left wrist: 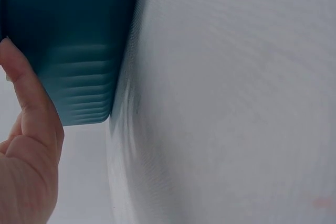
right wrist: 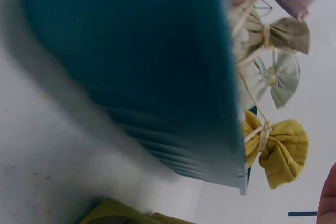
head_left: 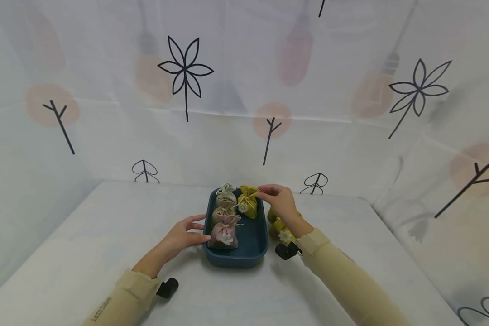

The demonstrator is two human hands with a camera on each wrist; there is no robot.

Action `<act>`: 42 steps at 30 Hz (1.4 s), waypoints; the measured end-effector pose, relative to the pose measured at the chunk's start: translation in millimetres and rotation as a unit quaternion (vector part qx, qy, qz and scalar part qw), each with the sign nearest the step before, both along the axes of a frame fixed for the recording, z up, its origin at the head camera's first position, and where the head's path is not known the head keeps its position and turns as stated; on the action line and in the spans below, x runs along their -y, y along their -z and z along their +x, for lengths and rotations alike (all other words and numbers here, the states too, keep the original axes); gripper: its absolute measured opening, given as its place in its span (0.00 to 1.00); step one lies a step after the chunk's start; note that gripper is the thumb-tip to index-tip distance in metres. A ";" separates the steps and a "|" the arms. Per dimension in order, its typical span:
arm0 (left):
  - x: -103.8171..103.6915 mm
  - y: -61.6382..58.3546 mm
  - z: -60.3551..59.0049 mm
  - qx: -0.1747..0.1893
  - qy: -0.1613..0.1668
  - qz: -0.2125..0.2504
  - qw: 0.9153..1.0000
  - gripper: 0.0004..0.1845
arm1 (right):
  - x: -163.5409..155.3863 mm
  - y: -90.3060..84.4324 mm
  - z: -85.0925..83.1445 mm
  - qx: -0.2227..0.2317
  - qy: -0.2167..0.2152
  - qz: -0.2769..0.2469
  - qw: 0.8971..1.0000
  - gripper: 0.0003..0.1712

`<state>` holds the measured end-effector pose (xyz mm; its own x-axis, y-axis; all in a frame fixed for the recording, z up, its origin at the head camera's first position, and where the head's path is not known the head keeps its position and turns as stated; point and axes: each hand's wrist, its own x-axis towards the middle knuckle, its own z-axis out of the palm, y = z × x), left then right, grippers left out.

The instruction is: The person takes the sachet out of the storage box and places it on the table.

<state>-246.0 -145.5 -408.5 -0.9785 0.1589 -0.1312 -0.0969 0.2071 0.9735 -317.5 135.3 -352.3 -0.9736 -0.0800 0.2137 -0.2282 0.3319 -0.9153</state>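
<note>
A dark blue tray (head_left: 236,261) sits mid-table and holds several small cloth sachets: pink (head_left: 225,232), tan (head_left: 225,206), pale green (head_left: 227,190) and yellow (head_left: 247,203). My left hand (head_left: 199,228) rests against the tray's left wall; in the left wrist view a finger (left wrist: 26,93) lies on the blue wall (left wrist: 68,35). My right hand (head_left: 262,192) hovers just right of the yellow sachet's tied top. In the right wrist view the yellow sachet (right wrist: 278,148) stands inside the tray (right wrist: 131,66), a gap apart from my fingertip (right wrist: 331,198).
More yellow sachets (head_left: 283,234) lie on the white table right of the tray, partly hidden by my right wrist; one (right wrist: 121,214) shows in the right wrist view. Patterned white curtains close off the back and both sides. Black wrist cameras (head_left: 168,287) hang under the sleeves.
</note>
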 end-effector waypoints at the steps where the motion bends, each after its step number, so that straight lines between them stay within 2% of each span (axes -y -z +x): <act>1: 0.1 0.0 0.0 0.000 0.000 0.000 1.000 0.39 | 1.0 -0.7 -1.6 -0.001 0.002 -0.001 1.000 0.14; 11: 0.7 1.1 -1.3 0.000 0.004 0.005 1.000 0.39 | 8.6 -3.2 -16.6 0.019 0.032 -0.007 0.999 0.14; 21: 0.1 0.2 0.1 0.000 0.003 0.002 1.000 0.39 | 12.5 -7.7 -25.1 0.037 0.021 -0.019 0.999 0.16; 30: -0.4 -1.4 -0.1 0.000 0.005 0.006 1.000 0.39 | 16.0 -10.7 -31.6 0.068 0.009 0.022 0.997 0.20; 42: -0.9 -1.4 -0.1 0.001 0.001 0.009 1.000 0.39 | 24.5 -2.9 -40.6 0.089 -0.007 0.052 0.995 0.19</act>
